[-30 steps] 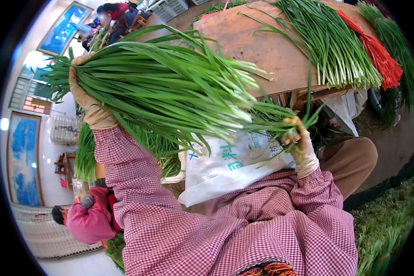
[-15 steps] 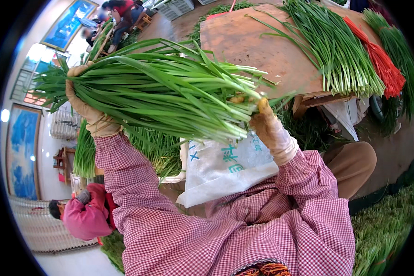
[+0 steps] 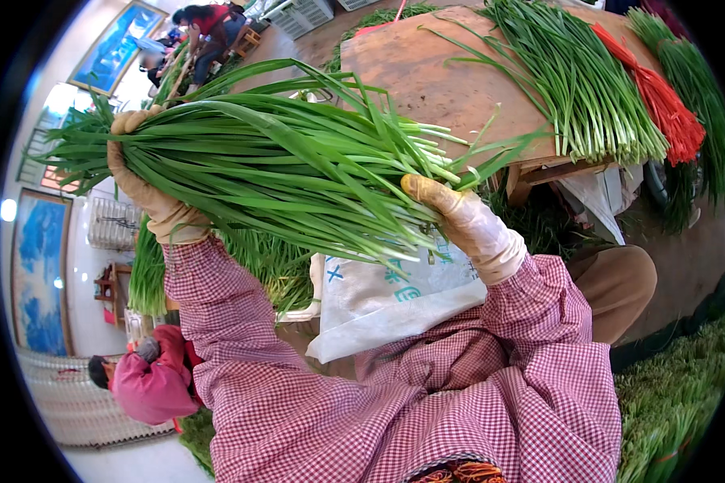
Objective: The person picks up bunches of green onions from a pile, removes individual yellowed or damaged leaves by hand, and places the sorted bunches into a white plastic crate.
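A thick bunch of garlic chives [image 3: 282, 153] lies sideways in front of me, held up in the air. Its leafy end points left and its pale stem ends point right. My left hand [image 3: 141, 173], in a pale glove, is wrapped round the bunch near the leaf tips. At the stem ends, my right hand [image 3: 459, 213], gloved too, is closed on chives, its yellow-stained thumb on top and its other fingers hidden behind the stems. A few loose blades [image 3: 503, 157] stick out to the right past that hand. Across my lap lies a white woven sack [image 3: 379, 310].
Ahead stands a wooden table [image 3: 427, 72] bearing another pile of chives [image 3: 576, 84] and a bundle of red ties [image 3: 660, 105]. More chives [image 3: 685, 386] cover the lower right. A person in pink [image 3: 153, 374] sits at left; another person [image 3: 209, 36] bends at the far left.
My right thumb has moved left and down over the stem ends. Loose blades now jut out more plainly to the right. The bunch has shifted slightly left, still in my left hand.
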Demonstrator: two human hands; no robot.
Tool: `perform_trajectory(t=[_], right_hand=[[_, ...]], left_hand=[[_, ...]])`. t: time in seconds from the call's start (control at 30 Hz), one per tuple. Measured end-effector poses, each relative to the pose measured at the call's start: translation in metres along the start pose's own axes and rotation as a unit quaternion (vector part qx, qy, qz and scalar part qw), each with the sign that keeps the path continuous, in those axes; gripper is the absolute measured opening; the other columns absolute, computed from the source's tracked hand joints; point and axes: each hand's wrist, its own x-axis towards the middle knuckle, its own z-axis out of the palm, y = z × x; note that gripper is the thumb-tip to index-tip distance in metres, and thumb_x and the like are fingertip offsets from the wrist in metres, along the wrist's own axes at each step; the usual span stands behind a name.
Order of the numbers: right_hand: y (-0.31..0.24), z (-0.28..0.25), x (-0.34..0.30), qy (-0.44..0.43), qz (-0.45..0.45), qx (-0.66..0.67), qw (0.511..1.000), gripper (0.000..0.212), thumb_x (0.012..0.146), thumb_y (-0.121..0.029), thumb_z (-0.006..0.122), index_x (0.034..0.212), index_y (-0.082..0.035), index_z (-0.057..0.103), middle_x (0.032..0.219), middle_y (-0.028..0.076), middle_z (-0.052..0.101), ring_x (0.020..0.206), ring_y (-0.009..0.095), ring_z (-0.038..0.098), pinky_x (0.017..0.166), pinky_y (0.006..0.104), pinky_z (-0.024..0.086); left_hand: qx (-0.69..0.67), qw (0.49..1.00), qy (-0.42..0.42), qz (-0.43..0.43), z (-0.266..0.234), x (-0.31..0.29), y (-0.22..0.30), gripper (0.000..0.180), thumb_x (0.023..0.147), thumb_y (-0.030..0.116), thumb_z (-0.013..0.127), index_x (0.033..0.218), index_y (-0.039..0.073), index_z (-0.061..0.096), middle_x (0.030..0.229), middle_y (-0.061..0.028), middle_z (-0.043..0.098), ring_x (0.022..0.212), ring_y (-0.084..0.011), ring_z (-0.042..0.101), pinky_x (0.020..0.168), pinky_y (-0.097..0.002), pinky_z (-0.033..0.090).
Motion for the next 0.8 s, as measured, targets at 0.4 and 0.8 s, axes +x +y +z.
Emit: perform_trajectory(t=[0.4,0.8], right_hand=[[-0.005,-0.003,-0.005,-0.053,0.011,0.047,0.997,0.034,0.079,-0.013,0.065,0.110,-0.004,0.056,0.102,0.003,0.060,0.091,0.012,0.056,0.083,0.0270,0.045],[0.034,-0.123,-0.087,0.315,0.007,0.258,0.913,0.028,0.088,-0.033,0.050,0.076,-0.007,0.050,0.052,-0.003,0.044,0.044,0.011,0.047,0.046,0.0271,0.048]], left_hand=[[0.057,0.997,0.050,-0.011,0.005,0.000,-0.002,0.018,0.089,0.021,0.044,0.096,0.006,0.053,0.092,-0.0043,0.057,0.094,-0.0209,0.051,0.096,-0.0376,0.036],[0.281,0.951,0.113,0.058,-0.049,-0.008,0.037,0.022,0.089,0.019,0.040,0.096,0.002,0.053,0.096,-0.0083,0.058,0.098,-0.0235,0.051,0.094,-0.0368,0.037]])
